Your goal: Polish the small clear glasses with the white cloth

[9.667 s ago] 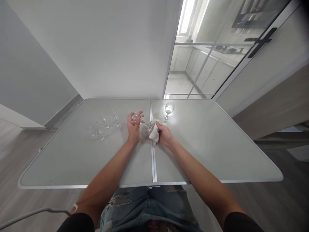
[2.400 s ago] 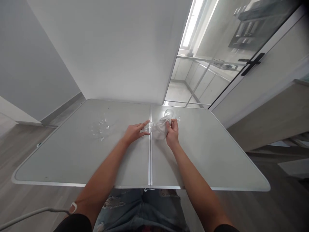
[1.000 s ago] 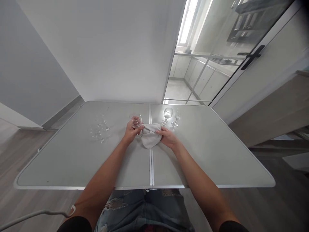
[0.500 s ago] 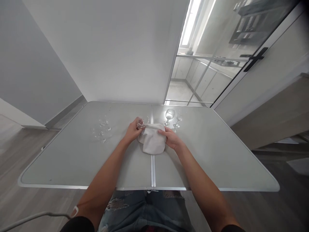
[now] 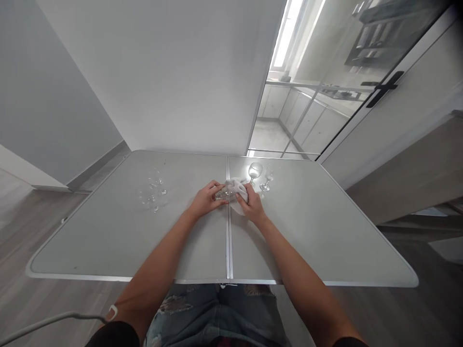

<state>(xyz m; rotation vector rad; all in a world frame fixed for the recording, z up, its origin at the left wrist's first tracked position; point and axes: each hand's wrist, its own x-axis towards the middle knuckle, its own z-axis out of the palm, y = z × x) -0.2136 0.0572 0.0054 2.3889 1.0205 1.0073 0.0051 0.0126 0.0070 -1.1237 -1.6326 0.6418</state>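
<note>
Over the table's centre seam, my left hand (image 5: 207, 198) is closed around a clear wine glass (image 5: 224, 193) lying on its side in the grip. My right hand (image 5: 252, 203) clutches a white cloth (image 5: 238, 189), bunched up and pressed against the right end of that glass. Part of the glass is covered by the cloth and fingers. Just beyond my right hand stand two stemmed glasses, a larger one (image 5: 255, 170) and a smaller one (image 5: 266, 179), both upright.
Several clear glasses (image 5: 155, 193) are grouped on the left half of the grey folding table (image 5: 108, 231). A white wall (image 5: 162, 82) rises behind the table, and a glass-paned door (image 5: 307, 106) is at the back right.
The cloth, spread out and hanging between my hands before, is now gathered in my right hand against the glass. My left hand has turned and shifted slightly to the right with the glass.
</note>
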